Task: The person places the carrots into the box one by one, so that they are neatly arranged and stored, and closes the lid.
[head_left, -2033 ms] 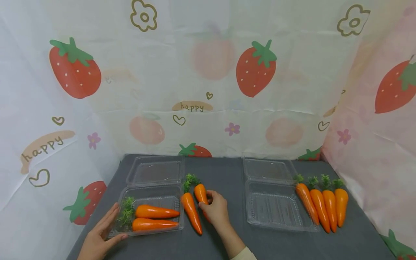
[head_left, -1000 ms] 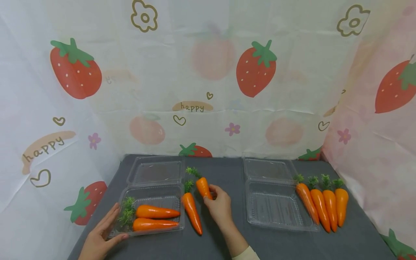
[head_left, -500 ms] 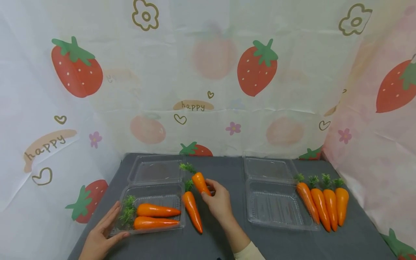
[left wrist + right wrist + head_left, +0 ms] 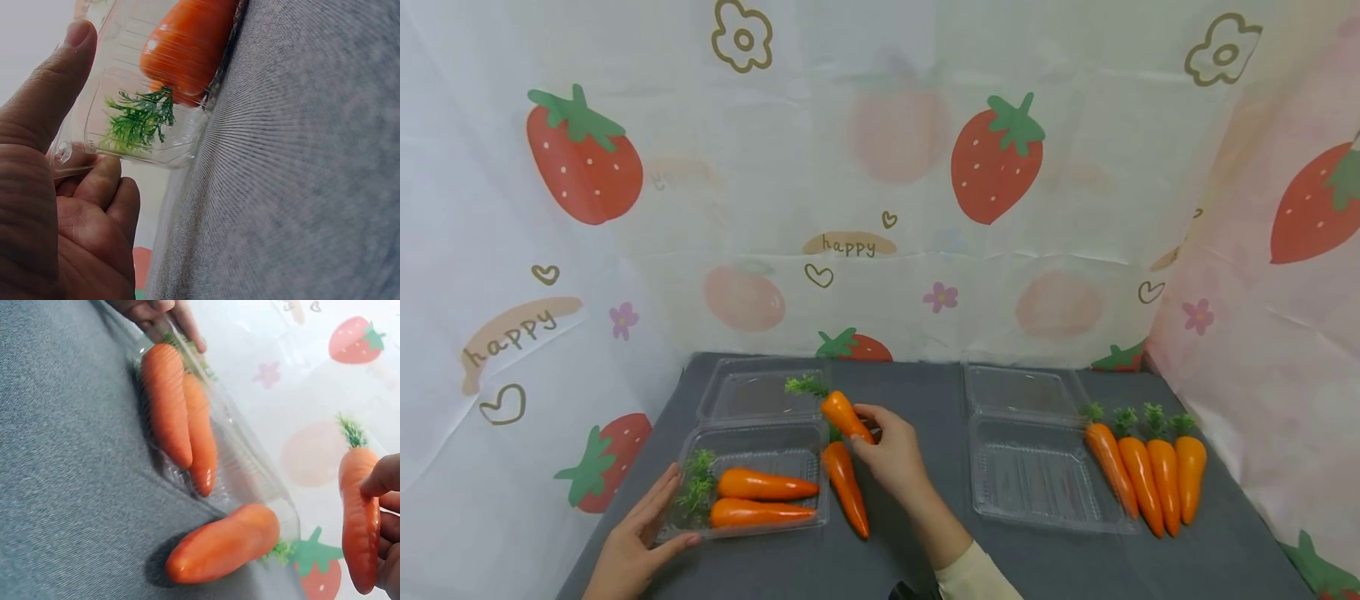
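In the head view, my right hand [image 4: 897,454] pinches an orange carrot [image 4: 841,412] by its lower part, raised off the table. Its leafy green top points left, over the left clear plastic box [image 4: 760,437]. That box stands with its lid folded back. Two carrots [image 4: 766,483] lie side by side in it, tips to the right. My left hand [image 4: 636,537] rests at the box's left front corner, thumb and fingers extended along its sides. Another carrot [image 4: 846,490] lies against the box's right side. The right wrist view shows the held carrot [image 4: 357,519] between thumb and fingers.
A second clear plastic box [image 4: 1037,475] stands at the right, lid back, nothing inside. Several carrots [image 4: 1150,475] lie in a row along its right side. The grey table [image 4: 917,392] is bounded by a white printed cloth [image 4: 880,192] behind and at both sides.
My right hand has lifted the carrot from the table, then carried it up and left toward the left box, tilting its leaves leftward. The left hand has kept its place at the box.
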`<state>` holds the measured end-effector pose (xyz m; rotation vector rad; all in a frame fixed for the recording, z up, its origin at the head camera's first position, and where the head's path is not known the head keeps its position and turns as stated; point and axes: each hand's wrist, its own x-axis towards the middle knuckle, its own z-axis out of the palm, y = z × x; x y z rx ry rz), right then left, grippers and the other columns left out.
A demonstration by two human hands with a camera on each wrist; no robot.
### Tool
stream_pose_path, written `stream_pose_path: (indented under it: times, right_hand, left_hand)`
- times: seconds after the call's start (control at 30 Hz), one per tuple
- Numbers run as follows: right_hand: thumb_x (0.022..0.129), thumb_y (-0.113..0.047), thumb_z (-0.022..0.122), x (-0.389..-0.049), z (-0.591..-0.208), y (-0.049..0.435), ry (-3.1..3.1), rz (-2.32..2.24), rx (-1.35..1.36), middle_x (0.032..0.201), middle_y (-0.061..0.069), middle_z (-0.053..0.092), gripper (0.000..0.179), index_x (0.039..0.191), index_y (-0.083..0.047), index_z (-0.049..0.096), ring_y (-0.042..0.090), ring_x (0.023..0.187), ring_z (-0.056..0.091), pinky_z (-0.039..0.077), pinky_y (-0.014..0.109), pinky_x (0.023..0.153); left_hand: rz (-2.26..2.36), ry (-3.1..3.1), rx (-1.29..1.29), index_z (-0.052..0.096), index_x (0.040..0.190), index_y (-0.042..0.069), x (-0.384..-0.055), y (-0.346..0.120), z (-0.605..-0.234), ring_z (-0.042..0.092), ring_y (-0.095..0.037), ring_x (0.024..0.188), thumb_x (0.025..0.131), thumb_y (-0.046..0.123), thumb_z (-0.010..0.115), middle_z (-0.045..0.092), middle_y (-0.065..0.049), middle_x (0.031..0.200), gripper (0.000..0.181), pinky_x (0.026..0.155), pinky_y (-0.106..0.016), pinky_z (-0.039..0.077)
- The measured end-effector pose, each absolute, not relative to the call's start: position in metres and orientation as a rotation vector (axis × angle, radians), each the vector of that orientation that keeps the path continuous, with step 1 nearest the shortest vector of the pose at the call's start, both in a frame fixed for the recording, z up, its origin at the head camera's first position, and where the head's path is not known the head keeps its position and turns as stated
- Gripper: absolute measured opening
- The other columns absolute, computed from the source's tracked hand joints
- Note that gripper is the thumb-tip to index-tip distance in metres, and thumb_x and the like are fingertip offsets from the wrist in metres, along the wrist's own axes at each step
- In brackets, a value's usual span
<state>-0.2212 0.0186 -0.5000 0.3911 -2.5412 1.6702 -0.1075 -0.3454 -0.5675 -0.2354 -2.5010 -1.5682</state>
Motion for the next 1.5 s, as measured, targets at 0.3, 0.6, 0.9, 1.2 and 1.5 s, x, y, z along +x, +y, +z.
stream_pose_path:
  times: [0.3, 0.6, 0.9, 1.2, 1.5]
  right_hand:
    - [0.096, -0.012, 0.071, -0.223, -0.482, 0.007, -2.622, 1.604, 0.56, 0.12, 0.002, 0.069, 0.041, 0.137, -0.016, 0.066, 0.017, 0.096, 0.066, 0.061, 0.025, 0.076]
    - [0.096, -0.008, 0.067, -0.228, -0.471, -0.008, -2.716, 1.541, 0.743, 0.127, 0.002, 0.067, 0.043, 0.137, -0.018, 0.066, 0.014, 0.099, 0.064, 0.059, 0.023, 0.077]
    - [0.098, -0.01, 0.067, -0.233, -0.47, -0.023, -2.734, 1.53, 0.944, 0.126, -0.002, 0.067, 0.04, 0.137, -0.019, 0.066, 0.013, 0.101, 0.063, 0.056, 0.019, 0.077]
    - [0.099, -0.01, 0.067, -0.239, -0.475, -0.041, -2.792, 1.502, 1.034, 0.135, -0.005, 0.065, 0.037, 0.134, -0.021, 0.068, 0.004, 0.101, 0.061, 0.055, 0.017, 0.076]
    - [0.096, -0.007, 0.067, -0.24, -0.478, -0.055, -2.859, 1.433, 1.057, 0.128, -0.005, 0.068, 0.038, 0.131, -0.021, 0.07, 0.003, 0.09, 0.059, 0.052, 0.018, 0.069]
  left_hand:
    - [-1.57, -2.503, -0.241, 0.034, 0.16, 0.008, -0.108, -0.346, -0.569, 0.026, 0.024, 0.137, 0.083, 0.015, 0.085, 0.024, -0.021, 0.167, 0.092, 0.102, 0.001, 0.036]
    - [-1.537, -2.526, -0.235, 0.033, 0.161, 0.007, -0.11, -0.349, -0.574, 0.024, 0.024, 0.137, 0.085, 0.017, 0.084, 0.023, -0.018, 0.169, 0.093, 0.103, 0.001, 0.035]
    - [-1.557, -2.501, -0.264, 0.034, 0.16, 0.005, -0.111, -0.348, -0.573, 0.026, 0.023, 0.138, 0.085, 0.014, 0.084, 0.024, -0.017, 0.169, 0.09, 0.103, 0.0, 0.037]
    - [-1.538, -2.538, -0.207, 0.033, 0.161, 0.007, -0.111, -0.348, -0.572, 0.025, 0.026, 0.135, 0.085, 0.02, 0.084, 0.024, -0.017, 0.169, 0.092, 0.102, 0.001, 0.037]
    - [-1.568, -2.52, -0.21, 0.035, 0.16, 0.009, -0.11, -0.346, -0.568, 0.026, 0.026, 0.134, 0.084, 0.018, 0.085, 0.025, -0.022, 0.167, 0.092, 0.101, 0.001, 0.038]
